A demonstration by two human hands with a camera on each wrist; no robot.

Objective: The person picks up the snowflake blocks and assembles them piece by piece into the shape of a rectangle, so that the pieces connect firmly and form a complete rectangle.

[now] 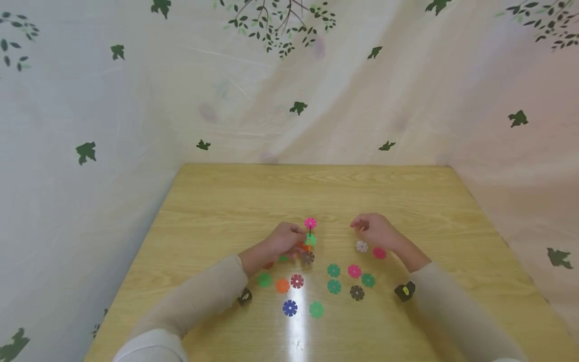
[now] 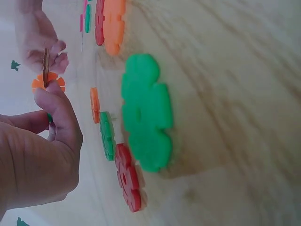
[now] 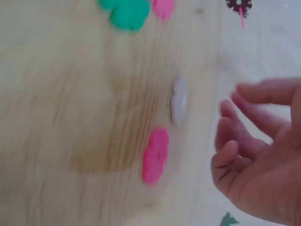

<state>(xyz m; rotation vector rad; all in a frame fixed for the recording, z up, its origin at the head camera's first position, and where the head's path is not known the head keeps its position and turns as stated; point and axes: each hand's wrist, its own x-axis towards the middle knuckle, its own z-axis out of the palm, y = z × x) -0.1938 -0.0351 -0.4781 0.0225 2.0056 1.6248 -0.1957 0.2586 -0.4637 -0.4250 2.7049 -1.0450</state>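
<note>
My left hand (image 1: 285,239) pinches a small built-up piece of slotted flower-shaped plastic discs above the table. A pink disc (image 1: 310,223) tops it, with a green disc (image 1: 311,240) below and a brown disc (image 1: 308,258) at the bottom. An orange disc (image 2: 35,85) of the piece shows beside the thumb in the left wrist view. To the right, my right hand (image 1: 375,231) hovers with loosely bent fingers and nothing between them. Nearest to it lie a white disc (image 1: 362,246) and a pink disc (image 3: 155,157), both flat on the wood.
More loose discs lie on the wooden table (image 1: 226,196) in front of the hands, among them a blue disc (image 1: 290,308), an orange disc (image 1: 282,286) and a dark brown disc (image 1: 357,293). A pale cloth with leaf prints (image 1: 298,107) hangs around the table.
</note>
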